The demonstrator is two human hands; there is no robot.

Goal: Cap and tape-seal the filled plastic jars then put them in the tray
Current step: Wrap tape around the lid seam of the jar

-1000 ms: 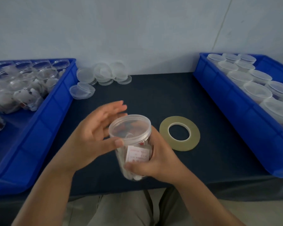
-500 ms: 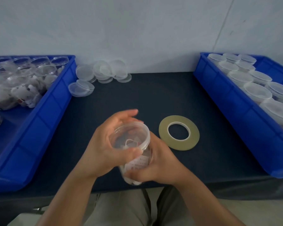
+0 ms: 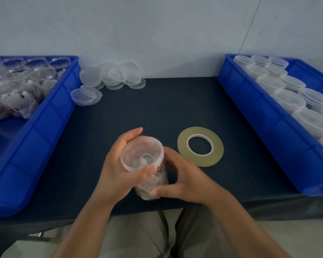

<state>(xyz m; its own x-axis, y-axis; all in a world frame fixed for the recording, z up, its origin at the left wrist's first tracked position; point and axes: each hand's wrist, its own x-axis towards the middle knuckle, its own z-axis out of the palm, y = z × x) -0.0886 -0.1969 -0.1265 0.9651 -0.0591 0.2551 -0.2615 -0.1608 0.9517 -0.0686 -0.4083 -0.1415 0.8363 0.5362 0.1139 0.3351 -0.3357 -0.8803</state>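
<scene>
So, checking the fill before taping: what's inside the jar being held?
Through the clear lid of the jar, pale blurred pieces show. The left hand and right hand cover much of its wall, hiding the rest.

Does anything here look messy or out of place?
In the left tray some filled jars lie tumbled, unlike the neat capped jars in the right tray, and the spare lids sit in a loose overlapping heap by the wall. Nothing looks spilled.
</scene>
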